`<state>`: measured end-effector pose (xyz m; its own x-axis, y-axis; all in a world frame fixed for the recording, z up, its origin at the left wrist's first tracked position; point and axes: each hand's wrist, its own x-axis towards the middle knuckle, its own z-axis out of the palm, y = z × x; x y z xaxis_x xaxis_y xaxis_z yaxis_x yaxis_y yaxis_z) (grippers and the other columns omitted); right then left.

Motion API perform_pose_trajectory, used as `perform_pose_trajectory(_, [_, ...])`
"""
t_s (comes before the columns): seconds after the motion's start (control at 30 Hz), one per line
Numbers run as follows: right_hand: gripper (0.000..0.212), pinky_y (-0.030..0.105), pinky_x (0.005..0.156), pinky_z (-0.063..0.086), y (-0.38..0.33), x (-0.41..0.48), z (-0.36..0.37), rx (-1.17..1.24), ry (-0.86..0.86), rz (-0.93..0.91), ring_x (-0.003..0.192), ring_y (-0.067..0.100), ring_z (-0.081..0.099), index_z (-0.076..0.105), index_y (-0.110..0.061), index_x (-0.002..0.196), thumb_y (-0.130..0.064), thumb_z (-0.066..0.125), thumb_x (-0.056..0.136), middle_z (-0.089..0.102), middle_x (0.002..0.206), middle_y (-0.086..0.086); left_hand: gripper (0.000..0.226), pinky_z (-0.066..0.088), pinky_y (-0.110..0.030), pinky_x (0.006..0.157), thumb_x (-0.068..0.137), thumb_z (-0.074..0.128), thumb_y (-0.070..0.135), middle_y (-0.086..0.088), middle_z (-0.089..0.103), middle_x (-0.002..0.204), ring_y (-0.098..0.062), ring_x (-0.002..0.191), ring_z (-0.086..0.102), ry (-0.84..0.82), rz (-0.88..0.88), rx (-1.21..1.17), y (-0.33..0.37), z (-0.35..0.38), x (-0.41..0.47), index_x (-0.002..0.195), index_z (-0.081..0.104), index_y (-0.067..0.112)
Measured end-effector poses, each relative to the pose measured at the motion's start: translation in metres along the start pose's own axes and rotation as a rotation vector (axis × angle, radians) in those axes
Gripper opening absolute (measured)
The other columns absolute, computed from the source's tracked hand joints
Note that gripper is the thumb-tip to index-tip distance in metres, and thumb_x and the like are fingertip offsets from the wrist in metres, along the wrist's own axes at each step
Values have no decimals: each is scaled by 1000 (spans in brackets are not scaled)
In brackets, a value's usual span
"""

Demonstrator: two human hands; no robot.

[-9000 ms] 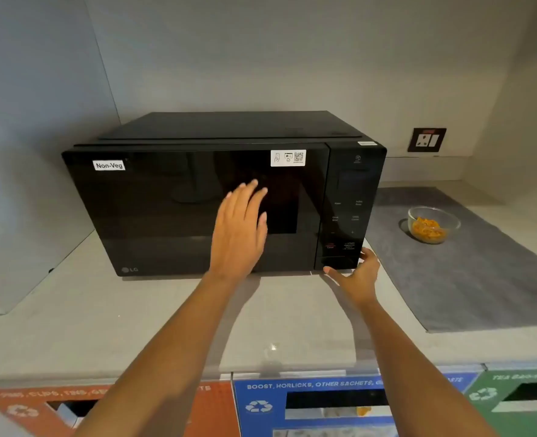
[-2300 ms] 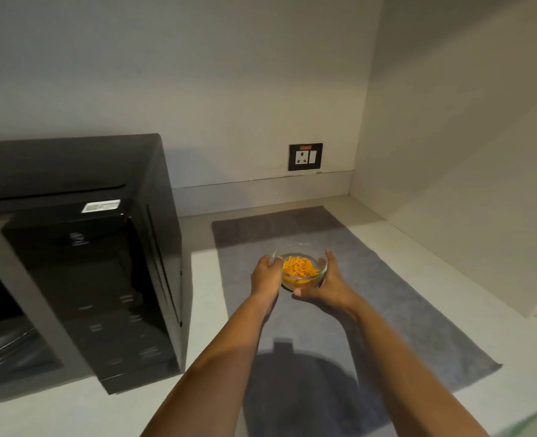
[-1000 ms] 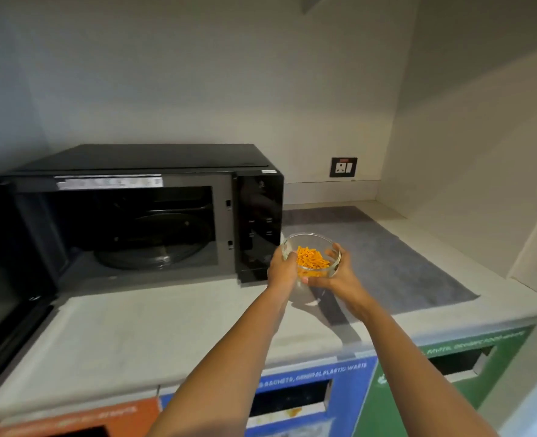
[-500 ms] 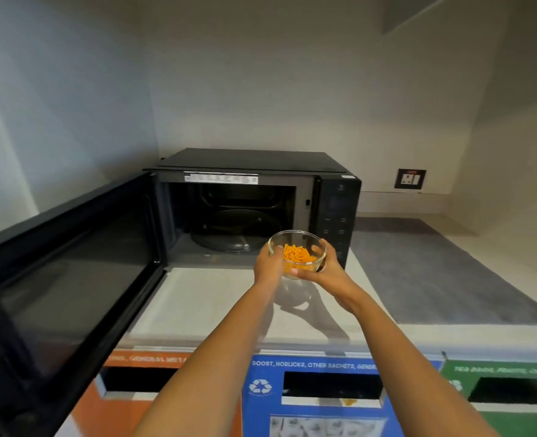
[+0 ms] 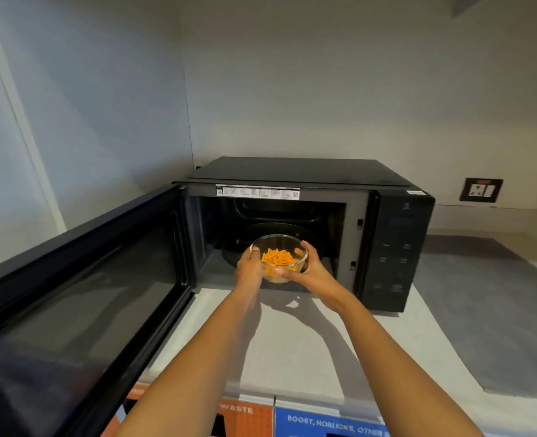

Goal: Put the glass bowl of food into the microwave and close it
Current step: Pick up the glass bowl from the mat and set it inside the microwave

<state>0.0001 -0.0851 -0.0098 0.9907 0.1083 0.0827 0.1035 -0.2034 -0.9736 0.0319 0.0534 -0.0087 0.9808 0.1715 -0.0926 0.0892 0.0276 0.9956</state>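
Fingers [image 5: 302, 249] of both hands cup glass bowl [image 5: 279, 247] at microwave [image 5: 393, 234] mouth.

The light is soft and rather dim, and it comes from above and behind the camera. The forearms throw clear dark shadows on the pale desk [image 5: 292, 351] toward 12 o'clock. The open microwave door [image 5: 81, 298] at 9 o'clock reflects faintly and looks stretched. Wide-angle distortion bends the wall edges. Fine details are slightly soft.
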Motion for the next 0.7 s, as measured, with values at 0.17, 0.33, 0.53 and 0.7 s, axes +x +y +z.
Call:
perform_pose_trajectory(0.17, [108, 31, 104, 38, -3, 52, -5, -35, -23, 12, 124, 16, 42, 9, -27, 145, -31, 82, 66, 36, 139, -1, 38, 46, -46, 105, 99, 35, 33, -8, 63, 124, -28, 116, 58, 31, -9, -30, 7, 7, 53, 128, 56, 21])
perform_pose_trajectory(0.33, [110, 38, 109, 36, 0, 96, -13, -76, -5, 0, 126, 18, 42, 20, -29, 141, -46, 84, 53, 37, 138, 2, 37, 47, -46, 104, 98, 36, 30, -9, 66, 120, -27, 114, 60, 44, 11, -83, 10, 17, 94, 124, 60, 21])
perform_pose_trajectory(0.53, [55, 8, 73, 42, -4, 126, -18, -57, -55, -55, 96, 0, 55, 40, -38, 107, -16, 77, 73, 56, 99, -17, 40, 48, -46, 103, 98, 38, 32, -17, 63, 121, -32, 112, 60, 73, -47, -24, 18, 23, 132, 121, 57, 6])
perform_pose_trajectory(0.7, [59, 8, 73, 43, -9, 144, -19, 16, 37, -33, 87, -3, 56, 42, -31, 116, -16, 78, 71, 57, 94, -20, 46, 50, -43, 101, 96, 43, 40, -12, 65, 118, -30, 110, 62, 18, -50, -16, 29, 27, 157, 122, 59, 6])
